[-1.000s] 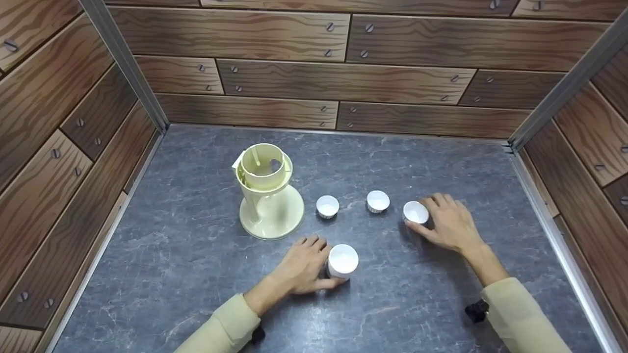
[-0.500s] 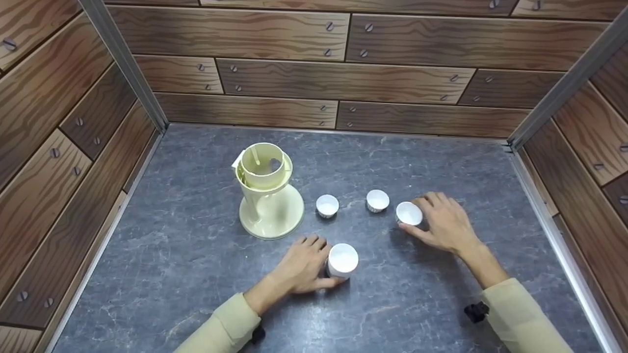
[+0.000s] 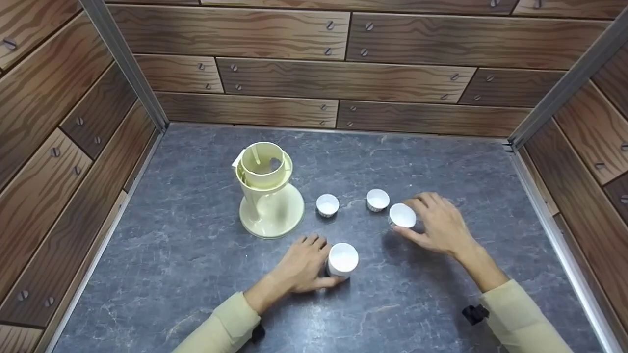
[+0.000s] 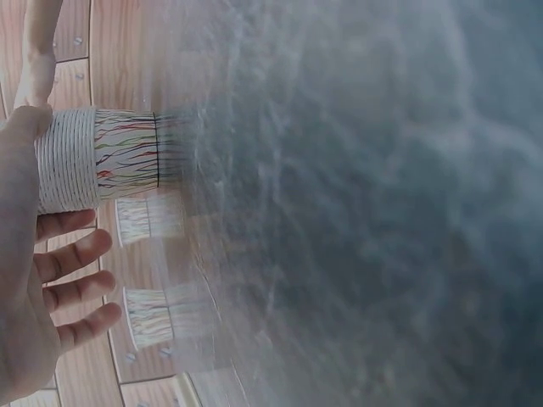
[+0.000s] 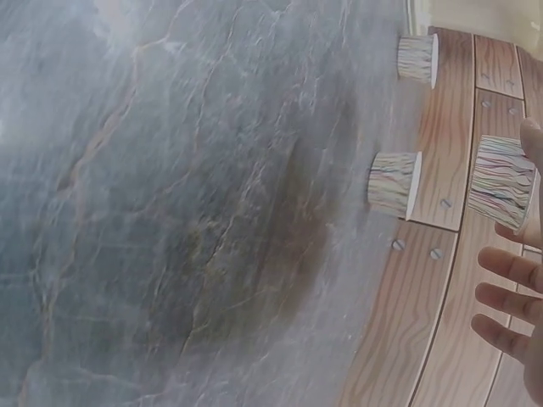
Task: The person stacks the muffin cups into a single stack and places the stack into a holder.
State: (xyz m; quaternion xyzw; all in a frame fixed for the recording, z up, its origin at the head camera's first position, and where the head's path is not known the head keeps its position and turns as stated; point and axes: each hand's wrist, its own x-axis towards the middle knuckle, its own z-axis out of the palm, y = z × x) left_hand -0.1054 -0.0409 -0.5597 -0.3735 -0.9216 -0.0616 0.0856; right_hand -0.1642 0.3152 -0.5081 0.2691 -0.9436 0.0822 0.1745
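A stack of nested white paper cups (image 3: 343, 260) stands upright on the table, its layered rims and coloured line pattern showing in the left wrist view. My left hand (image 3: 305, 267) holds this stack between thumb and index finger, the other fingers loosely spread. My right hand (image 3: 440, 224) pinches a single paper cup (image 3: 402, 216) by thumb and forefinger. That cup is tilted and off the table, as the right wrist view shows (image 5: 501, 180). Two more cups stand upright on the table: one (image 3: 378, 200) just beyond the held cup, another (image 3: 327, 205) farther left.
A pale yellow-green plastic stand (image 3: 289, 211), with a round base and an open tube on top, is left of the cups. Wood-patterned walls (image 3: 284, 78) enclose the grey marbled table (image 3: 186, 196) at the back and both sides.
My right hand has carried its cup leftward and up off the table, toward the middle standing cup. The left hand and its stack have stayed in place.
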